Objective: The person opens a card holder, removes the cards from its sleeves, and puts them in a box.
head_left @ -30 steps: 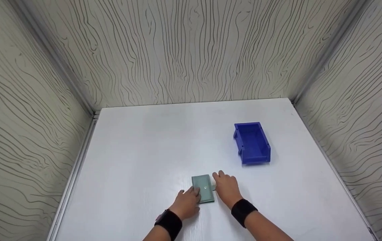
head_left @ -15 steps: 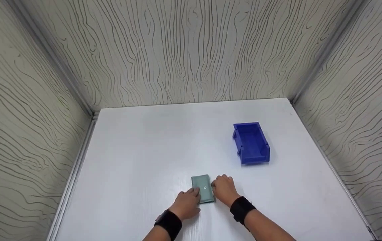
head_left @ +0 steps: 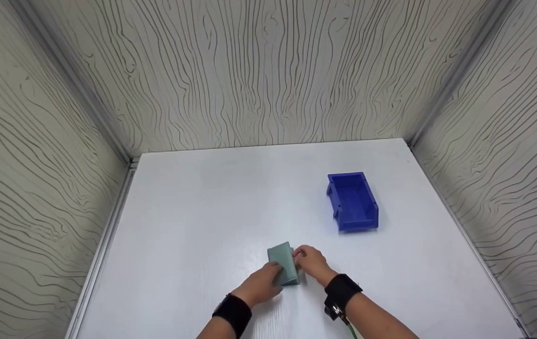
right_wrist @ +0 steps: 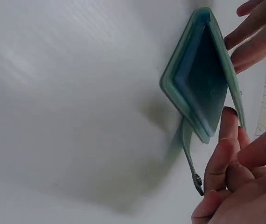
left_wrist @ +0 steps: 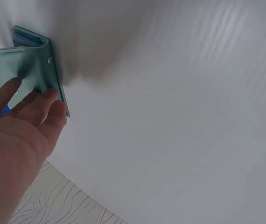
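A green snap-strap card holder (head_left: 281,260) sits on the white table, its cover partly raised; clear sleeves (right_wrist: 203,84) show inside in the right wrist view. My left hand (head_left: 262,284) is at its left side, with fairly straight fingers (left_wrist: 39,105) touching the outside of the cover. At the right edge, my right hand (head_left: 313,261) has curled fingers at the free edge of the cover, one fingertip (right_wrist: 228,116) on its inner side. The strap (right_wrist: 189,154) hangs loose with its metal snap by the right fingers.
A blue plastic bin (head_left: 354,202) stands farther back on the right of the white table (head_left: 202,212). Wood-patterned panels (head_left: 259,70) enclose the back and both sides. Each wrist wears a black band (head_left: 342,288).
The cover of the card holder has lifted and tilted from lying flat. My right fingers moved from the strap to the cover's edge, and my left hand shifted slightly. The bin stayed put.
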`<state>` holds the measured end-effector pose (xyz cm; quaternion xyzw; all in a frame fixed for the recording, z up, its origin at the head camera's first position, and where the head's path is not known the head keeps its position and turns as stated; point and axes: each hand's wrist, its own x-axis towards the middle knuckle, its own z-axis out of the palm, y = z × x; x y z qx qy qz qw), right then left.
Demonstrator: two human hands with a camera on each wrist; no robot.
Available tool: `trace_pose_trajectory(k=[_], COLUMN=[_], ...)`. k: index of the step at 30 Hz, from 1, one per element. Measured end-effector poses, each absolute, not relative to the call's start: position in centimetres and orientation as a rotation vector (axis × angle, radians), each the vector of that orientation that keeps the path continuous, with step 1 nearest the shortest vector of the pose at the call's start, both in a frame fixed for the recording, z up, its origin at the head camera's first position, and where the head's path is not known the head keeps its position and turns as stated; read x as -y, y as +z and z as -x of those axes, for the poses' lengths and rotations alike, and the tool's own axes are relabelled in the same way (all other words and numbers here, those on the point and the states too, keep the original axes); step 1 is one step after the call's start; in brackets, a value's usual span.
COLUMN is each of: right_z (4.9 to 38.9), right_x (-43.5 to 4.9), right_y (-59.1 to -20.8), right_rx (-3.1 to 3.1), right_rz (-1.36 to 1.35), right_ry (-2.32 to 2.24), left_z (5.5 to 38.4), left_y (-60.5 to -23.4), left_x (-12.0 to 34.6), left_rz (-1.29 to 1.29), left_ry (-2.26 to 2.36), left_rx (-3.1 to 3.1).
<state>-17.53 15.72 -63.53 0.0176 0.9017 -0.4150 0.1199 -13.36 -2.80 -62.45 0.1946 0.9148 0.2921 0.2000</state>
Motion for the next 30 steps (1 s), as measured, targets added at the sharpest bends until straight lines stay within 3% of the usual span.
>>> trace_pose_trajectory(k=[6, 16, 30], right_z=[17.2, 16.4, 15.7], right_x=[-14.4, -13.5, -15.3], right_y=[-63.1, -63.1, -65.2], right_rx=[-2.513, -2.413, -2.986], right_rz=[0.144, 0.393, 0.763], right_ry=[-1.486, -1.439, -0.410], left_z=[13.7, 13.9, 13.9], left_y=[-62.2, -62.3, -64.2], left_x=[3.4, 3.7, 5.3], left_rz=[-0.445, -0.268, -0.157], left_ry=[1.196, 1.170, 0.854], left_rx=[-2.512, -2.758, -3.036])
